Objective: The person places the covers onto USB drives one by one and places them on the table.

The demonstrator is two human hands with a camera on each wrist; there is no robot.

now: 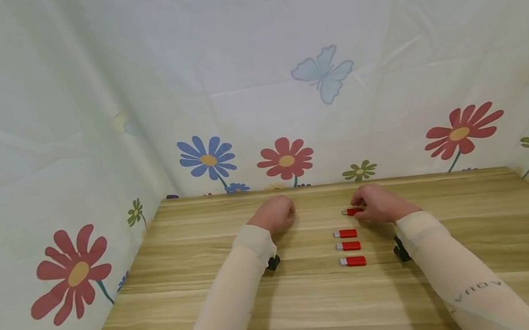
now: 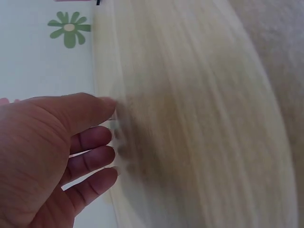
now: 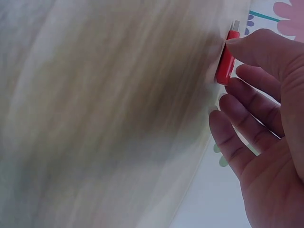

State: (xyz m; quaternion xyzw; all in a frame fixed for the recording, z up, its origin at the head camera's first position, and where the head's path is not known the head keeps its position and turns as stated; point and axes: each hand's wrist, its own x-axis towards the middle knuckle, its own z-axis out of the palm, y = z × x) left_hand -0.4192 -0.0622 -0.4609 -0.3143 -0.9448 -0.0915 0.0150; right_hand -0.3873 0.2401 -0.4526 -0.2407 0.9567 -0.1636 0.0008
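My right hand (image 1: pixel 378 204) pinches a red USB flash drive (image 3: pixel 227 59) near the far side of the table, the thumb on its red body. The drive's metal plug points left in the head view; its other side is hidden from the right wrist camera. Nearer to me, a column of three more red USB flash drives lies flat: a far one (image 1: pixel 348 233), a middle one (image 1: pixel 350 246) and a near one (image 1: pixel 355 261), plugs to the left. Left of them, my left hand (image 1: pixel 275 214) hovers or rests by the tabletop, fingers loosely bent, holding nothing visible.
The wood-grain table (image 1: pixel 322 319) ends at a white sheet (image 1: pixel 229 77) printed with flowers and a butterfly, which rises behind it and at both sides. A black wrist device (image 1: pixel 401 250) sits under the right cuff, another one (image 1: pixel 273 263) under the left.
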